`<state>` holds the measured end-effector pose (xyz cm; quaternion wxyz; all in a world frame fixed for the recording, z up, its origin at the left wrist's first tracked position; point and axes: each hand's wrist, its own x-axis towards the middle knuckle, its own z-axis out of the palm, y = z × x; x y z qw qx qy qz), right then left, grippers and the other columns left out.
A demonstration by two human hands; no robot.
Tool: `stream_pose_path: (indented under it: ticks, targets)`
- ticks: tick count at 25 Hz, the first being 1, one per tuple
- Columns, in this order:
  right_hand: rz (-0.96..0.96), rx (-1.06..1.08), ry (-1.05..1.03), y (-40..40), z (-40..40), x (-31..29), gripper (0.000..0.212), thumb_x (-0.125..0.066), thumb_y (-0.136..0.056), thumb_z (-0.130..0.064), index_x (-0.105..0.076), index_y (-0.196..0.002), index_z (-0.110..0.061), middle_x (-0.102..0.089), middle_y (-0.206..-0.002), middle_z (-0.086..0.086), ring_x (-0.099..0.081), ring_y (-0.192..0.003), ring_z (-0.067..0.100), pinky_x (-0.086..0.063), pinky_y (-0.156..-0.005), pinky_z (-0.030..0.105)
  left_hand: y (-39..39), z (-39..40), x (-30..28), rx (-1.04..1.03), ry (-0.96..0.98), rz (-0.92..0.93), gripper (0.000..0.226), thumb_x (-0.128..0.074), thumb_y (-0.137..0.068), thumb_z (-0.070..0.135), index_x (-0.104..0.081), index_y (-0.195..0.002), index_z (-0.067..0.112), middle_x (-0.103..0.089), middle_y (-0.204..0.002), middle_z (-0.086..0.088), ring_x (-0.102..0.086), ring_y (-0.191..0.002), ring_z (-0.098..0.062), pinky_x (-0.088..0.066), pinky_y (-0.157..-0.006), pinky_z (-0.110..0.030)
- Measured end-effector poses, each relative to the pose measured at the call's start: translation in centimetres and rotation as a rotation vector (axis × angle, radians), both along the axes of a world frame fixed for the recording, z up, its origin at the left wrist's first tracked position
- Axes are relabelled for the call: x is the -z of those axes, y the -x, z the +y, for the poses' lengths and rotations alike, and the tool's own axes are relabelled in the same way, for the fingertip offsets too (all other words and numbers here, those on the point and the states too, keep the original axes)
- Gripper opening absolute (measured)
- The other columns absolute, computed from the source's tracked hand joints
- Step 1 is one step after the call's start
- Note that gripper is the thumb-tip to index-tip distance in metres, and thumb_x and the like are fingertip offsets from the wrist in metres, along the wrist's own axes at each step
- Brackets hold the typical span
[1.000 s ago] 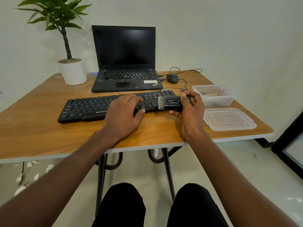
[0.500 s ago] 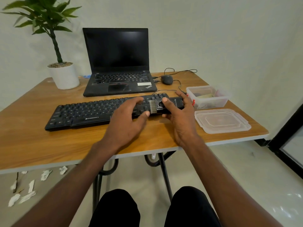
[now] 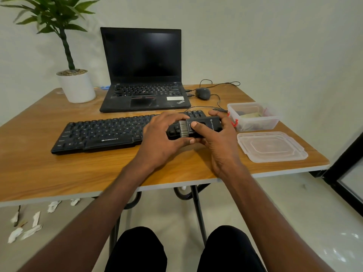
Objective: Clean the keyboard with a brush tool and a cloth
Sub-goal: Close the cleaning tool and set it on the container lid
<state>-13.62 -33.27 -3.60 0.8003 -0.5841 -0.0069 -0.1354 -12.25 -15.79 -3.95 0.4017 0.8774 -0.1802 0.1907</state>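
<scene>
A black keyboard (image 3: 102,134) lies across the wooden table (image 3: 59,169). Over its right end I hold a black brush tool (image 3: 208,123) with short grey bristles pointing left. My right hand (image 3: 222,148) grips the tool's body, with the thumb pressed on its top. My left hand (image 3: 163,142) curls round the bristle end, fingers above and thumb below. The keyboard's right end is hidden under both hands. A pale yellowish item (image 3: 250,115), possibly the cloth, lies in the open plastic box (image 3: 255,124).
An open black laptop (image 3: 143,95) stands behind the keyboard, with a wired mouse (image 3: 203,93) to its right. A potted plant (image 3: 76,87) sits at the back left. The box's clear lid (image 3: 273,147) lies at the right edge. Paper scraps (image 3: 25,230) litter the floor.
My left hand has slid right from the keys to the brush's bristle end. My right thumb has moved onto the top of the tool. The view has shifted slightly.
</scene>
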Motion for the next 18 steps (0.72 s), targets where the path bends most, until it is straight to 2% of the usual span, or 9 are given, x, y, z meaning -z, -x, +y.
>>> stream_pose_path:
  ticks: [2,4,8,11,14,18]
  targets:
    - [-0.003,-0.001,0.018,0.21,0.09,-0.16,0.064,-0.089,-0.078,-0.009,-0.058,-0.132,-0.023,-0.064,-0.125,0.003,-0.071,-0.112,0.024,-0.065,-0.084,0.046,-0.09,0.23,0.29,-0.035,0.008,-0.009,0.07,-0.069,-0.069,0.079,-0.063,-0.132,0.049,-0.055,-0.14,0.02,-0.044,-0.136,-0.012,-0.026,-0.119,-0.053]
    - [-0.001,-0.003,0.027,0.38,0.17,-0.28,0.064,-0.088,-0.078,-0.006,-0.057,-0.132,-0.021,-0.062,-0.126,0.004,-0.071,-0.111,0.024,-0.065,-0.08,0.042,-0.02,0.4,0.4,-0.055,0.006,0.003,0.068,-0.072,-0.069,0.076,-0.063,-0.132,0.051,-0.054,-0.142,0.019,-0.042,-0.138,-0.013,-0.02,-0.115,-0.047]
    - [-0.01,-0.038,0.022,0.66,0.4,-0.48,0.064,-0.086,-0.08,-0.003,-0.054,-0.134,-0.017,-0.06,-0.131,0.009,-0.074,-0.106,0.023,-0.064,-0.072,0.033,-0.03,0.49,0.23,-0.061,0.021,0.024,0.064,-0.083,-0.076,0.062,-0.063,-0.135,0.05,-0.048,-0.147,0.021,-0.033,-0.14,-0.009,-0.016,-0.11,-0.042]
    - [-0.027,-0.06,0.037,0.88,0.6,-0.62,0.068,-0.087,-0.078,0.001,-0.05,-0.134,-0.011,-0.065,-0.127,0.014,-0.075,-0.104,0.024,-0.062,-0.07,0.029,0.19,0.68,0.11,-0.067,0.022,0.05,0.063,-0.089,-0.075,0.052,-0.058,-0.13,0.06,-0.041,-0.147,0.029,-0.023,-0.136,-0.001,-0.013,-0.107,-0.041]
    - [-0.016,-0.064,0.057,0.95,0.59,-0.66,0.067,-0.087,-0.078,0.001,-0.05,-0.132,-0.012,-0.067,-0.125,0.016,-0.076,-0.101,0.025,-0.062,-0.069,0.031,0.25,0.62,0.09,-0.107,-0.006,0.052,0.064,-0.09,-0.073,0.053,-0.062,-0.131,0.058,-0.042,-0.151,0.029,-0.025,-0.142,-0.005,-0.012,-0.104,-0.038]
    - [0.013,-0.042,0.062,1.02,0.64,-0.65,0.064,-0.085,-0.08,0.001,-0.049,-0.13,-0.012,-0.067,-0.121,0.014,-0.077,-0.096,0.019,-0.063,-0.069,0.032,0.36,0.43,-0.03,-0.1,-0.045,0.048,0.065,-0.09,-0.073,0.054,-0.065,-0.132,0.054,-0.041,-0.155,0.026,-0.024,-0.149,-0.012,-0.012,-0.109,-0.039]
